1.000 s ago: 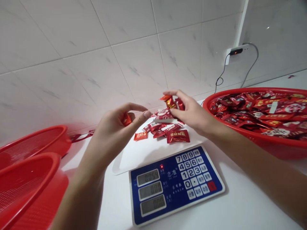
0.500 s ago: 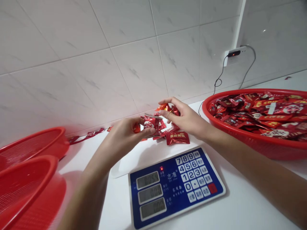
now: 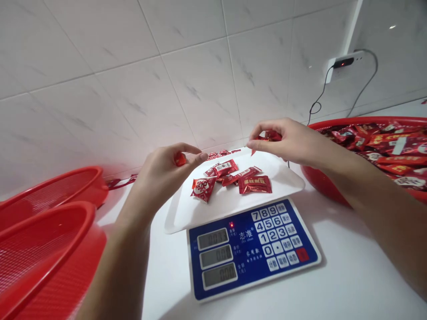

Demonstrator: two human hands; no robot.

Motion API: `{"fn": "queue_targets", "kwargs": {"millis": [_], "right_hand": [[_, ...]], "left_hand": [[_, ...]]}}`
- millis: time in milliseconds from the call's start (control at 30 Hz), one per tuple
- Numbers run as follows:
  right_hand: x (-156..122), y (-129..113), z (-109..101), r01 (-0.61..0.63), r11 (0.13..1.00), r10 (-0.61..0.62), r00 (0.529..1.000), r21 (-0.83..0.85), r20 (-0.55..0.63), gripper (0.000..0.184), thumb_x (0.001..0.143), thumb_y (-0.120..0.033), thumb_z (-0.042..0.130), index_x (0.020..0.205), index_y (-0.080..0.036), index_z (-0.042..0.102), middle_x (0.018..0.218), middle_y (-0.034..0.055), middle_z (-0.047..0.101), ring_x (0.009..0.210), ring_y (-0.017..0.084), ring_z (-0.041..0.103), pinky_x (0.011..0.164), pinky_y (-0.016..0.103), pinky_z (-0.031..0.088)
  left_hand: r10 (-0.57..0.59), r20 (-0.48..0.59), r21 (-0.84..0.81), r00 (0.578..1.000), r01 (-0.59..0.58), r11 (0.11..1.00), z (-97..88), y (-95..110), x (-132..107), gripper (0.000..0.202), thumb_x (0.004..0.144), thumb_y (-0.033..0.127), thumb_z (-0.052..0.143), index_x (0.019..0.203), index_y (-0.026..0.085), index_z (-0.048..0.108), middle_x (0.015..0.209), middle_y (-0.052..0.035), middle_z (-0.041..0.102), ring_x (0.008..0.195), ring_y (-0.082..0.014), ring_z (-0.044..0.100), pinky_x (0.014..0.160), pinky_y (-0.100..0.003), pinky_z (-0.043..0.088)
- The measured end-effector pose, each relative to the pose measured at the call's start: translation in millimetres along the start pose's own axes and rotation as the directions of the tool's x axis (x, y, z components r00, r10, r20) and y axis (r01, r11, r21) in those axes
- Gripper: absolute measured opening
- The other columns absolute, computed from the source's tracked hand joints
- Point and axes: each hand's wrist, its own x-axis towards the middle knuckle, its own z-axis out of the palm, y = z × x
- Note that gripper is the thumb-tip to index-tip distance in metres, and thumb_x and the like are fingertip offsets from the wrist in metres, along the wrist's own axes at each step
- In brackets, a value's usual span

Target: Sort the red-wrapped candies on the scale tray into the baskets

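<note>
My left hand (image 3: 167, 171) is raised over the left edge of the scale's white tray (image 3: 230, 204). Its fingers curl round an orange-red wrapped candy (image 3: 180, 159), mostly hidden in the palm. Above the tray's far right side, my right hand (image 3: 283, 140) is closed on red wrapped candies (image 3: 271, 136); how many cannot be seen. Several red packets lie on the tray, among them a patterned candy packet (image 3: 203, 189) nearest my left hand and a flat packet with gold print (image 3: 255, 184). The blue keypad panel (image 3: 250, 249) of the scale faces me, its displays lit.
A large red basket (image 3: 320, 178) piled with red-wrapped snacks stands on the right. Two red baskets (image 3: 90, 213) stand on the left. More red packets (image 3: 123, 181) lie along the tiled wall. A power strip (image 3: 345, 62) with cables is fixed to the wall at right.
My hands have moved apart, the right one up and rightward. The patterned packet from my left hand now lies on the tray. The scale's top reading has changed.
</note>
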Motion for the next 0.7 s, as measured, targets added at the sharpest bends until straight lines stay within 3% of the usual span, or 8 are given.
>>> {"fn": "queue_targets", "kwargs": {"millis": [233, 433, 600, 700], "right_hand": [[0, -2, -1, -0.001, 1.0, 0.001, 1.0, 0.004, 0.014, 0.021, 0.084, -0.037, 0.061, 0.088, -0.02, 0.071, 0.073, 0.0014, 0.059, 0.065, 0.012, 0.051, 0.063, 0.027, 0.037], [2, 3, -1, -0.044, 0.997, 0.049, 0.996, -0.066, 0.078, 0.04, 0.078, -0.031, 0.062, 0.115, -0.022, 0.071, 0.08, 0.0035, 0.061, 0.068, 0.015, 0.054, 0.062, 0.027, 0.038], [8, 19, 18, -0.092, 0.993, 0.112, 0.946, -0.079, 0.303, 0.035, 0.076, -0.028, 0.06, 0.107, -0.02, 0.074, 0.083, 0.0059, 0.068, 0.068, 0.017, 0.058, 0.061, 0.029, 0.04], [12, 27, 22, -0.093, 0.995, 0.102, 0.955, -0.042, 0.278, 0.027, 0.079, -0.03, 0.057, 0.097, -0.018, 0.074, 0.084, 0.0065, 0.07, 0.073, 0.018, 0.06, 0.063, 0.029, 0.041]], "left_hand": [[-0.003, 0.003, -0.002, 1.0, 0.003, 1.0, 0.3, 2, -1, 0.042, 0.077, 0.063, 0.059, 0.091, 0.027, 0.075, 0.052, 0.0032, 0.04, 0.051, -0.0139, 0.038, 0.048, -0.028, 0.023], [0.018, 0.013, 0.005, 1.0, -0.018, 1.0, 1.2, 4, -2, 0.042, 0.079, 0.062, 0.058, 0.092, 0.026, 0.074, 0.052, 0.0026, 0.042, 0.051, -0.0146, 0.039, 0.048, -0.028, 0.023], [-0.048, 0.051, 0.111, 0.998, 0.042, 0.993, 4.6, -15, 8, 0.042, 0.078, 0.061, 0.056, 0.091, 0.024, 0.074, 0.06, -0.002, 0.054, 0.057, -0.0185, 0.047, 0.053, -0.029, 0.03], [-0.064, 0.111, 0.141, 0.992, 0.048, 0.989, 2.0, -29, 14, 0.042, 0.077, 0.06, 0.056, 0.09, 0.024, 0.074, 0.069, -0.0059, 0.062, 0.064, -0.022, 0.053, 0.057, -0.031, 0.035]]}}
